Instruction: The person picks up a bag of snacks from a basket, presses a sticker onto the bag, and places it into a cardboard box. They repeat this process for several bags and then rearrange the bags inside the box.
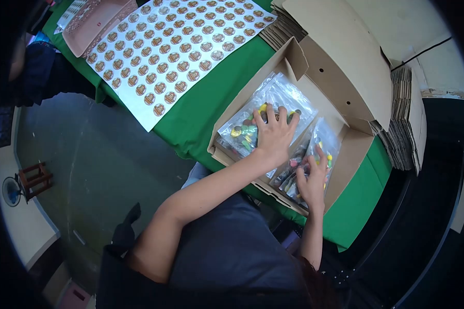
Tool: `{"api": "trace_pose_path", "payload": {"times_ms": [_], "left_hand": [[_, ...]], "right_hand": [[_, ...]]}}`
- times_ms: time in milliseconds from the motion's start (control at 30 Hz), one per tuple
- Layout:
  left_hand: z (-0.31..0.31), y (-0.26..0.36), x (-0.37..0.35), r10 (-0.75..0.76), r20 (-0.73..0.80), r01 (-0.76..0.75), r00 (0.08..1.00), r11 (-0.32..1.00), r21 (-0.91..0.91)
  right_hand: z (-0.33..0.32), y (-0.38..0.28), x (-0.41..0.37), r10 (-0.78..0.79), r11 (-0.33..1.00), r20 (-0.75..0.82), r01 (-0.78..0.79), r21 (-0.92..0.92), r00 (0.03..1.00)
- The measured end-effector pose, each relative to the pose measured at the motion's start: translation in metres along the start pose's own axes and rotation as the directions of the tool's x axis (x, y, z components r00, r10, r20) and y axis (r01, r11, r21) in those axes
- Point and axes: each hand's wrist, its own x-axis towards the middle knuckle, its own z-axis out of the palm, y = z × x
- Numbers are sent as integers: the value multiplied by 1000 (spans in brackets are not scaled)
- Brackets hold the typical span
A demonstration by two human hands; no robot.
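Observation:
An open cardboard box (353, 154) holds clear plastic bags filled with small colourful pieces. My left hand (275, 135) lies with spread fingers on top of a bag (245, 131) in the left part of the box. On the right side of the box, my right hand (312, 181) touches another bag (325, 136), its fingers apart and partly bent. That bag leans beside further bags, partly hidden under my right hand.
A sheet of round printed stickers (165, 49) lies on the green tablecloth (206, 108), left of the box. Beyond it is a pink basket (95, 26). Folded cardboard stacks (407, 118) stand at the right. Another person's dark clothing (41, 72) shows at far left.

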Motion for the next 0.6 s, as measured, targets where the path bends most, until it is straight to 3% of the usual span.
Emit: {"api": "trace_pose_path", "payload": {"times_ms": [67,167,600], "left_hand": [[-2,-3,0,9,-10,-9,1000,999,-33],[-2,-5,2,2,-23,-4,1000,994,-107],[-3,-7,-2,55,-30,-57,998,996,-74]], "right_hand": [[-1,1,-1,26,993,-20,-23,114,999],[0,1,-3,40,993,-44,-35,112,998],[0,2,-8,53,973,-119,-25,229,991]]}}
